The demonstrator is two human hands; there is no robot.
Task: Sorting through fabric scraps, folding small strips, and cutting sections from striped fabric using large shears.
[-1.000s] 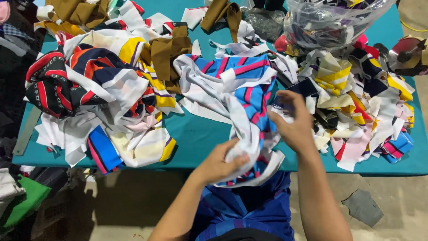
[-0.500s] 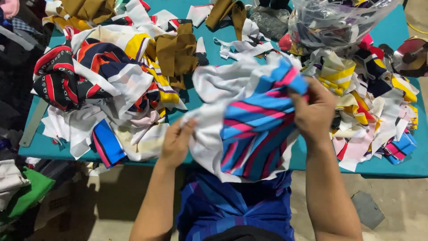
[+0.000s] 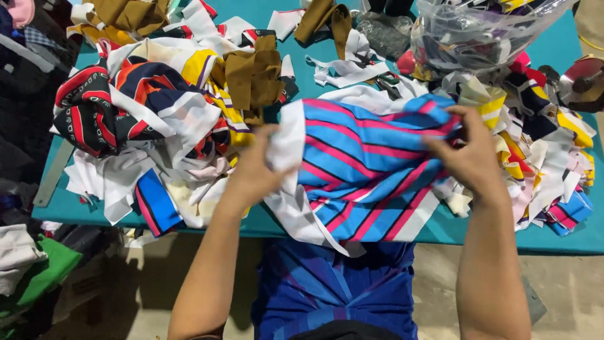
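You hold a striped cloth (image 3: 371, 170) stretched between both hands over the near edge of the teal surface (image 3: 560, 236). Your left hand (image 3: 255, 169) has its fingers closed on the cloth's white edge, and your right hand (image 3: 469, 157) has its fingers pinched shut on the cloth's far right corner. The cloth is blue with pink and dark stripes and a white border; its lower part hangs past the near edge toward your lap.

Just left of your left hand lies a scrap pile (image 3: 151, 126) of white, navy, red and yellow pieces, reaching to the left edge. Brown scraps (image 3: 251, 75) sit on that pile, near the cloth's upper left. At the far right corner stands a clear bag (image 3: 478, 31) stuffed with scraps. More mixed scraps (image 3: 547, 164) crowd the right edge, touching the cloth beside your right hand.
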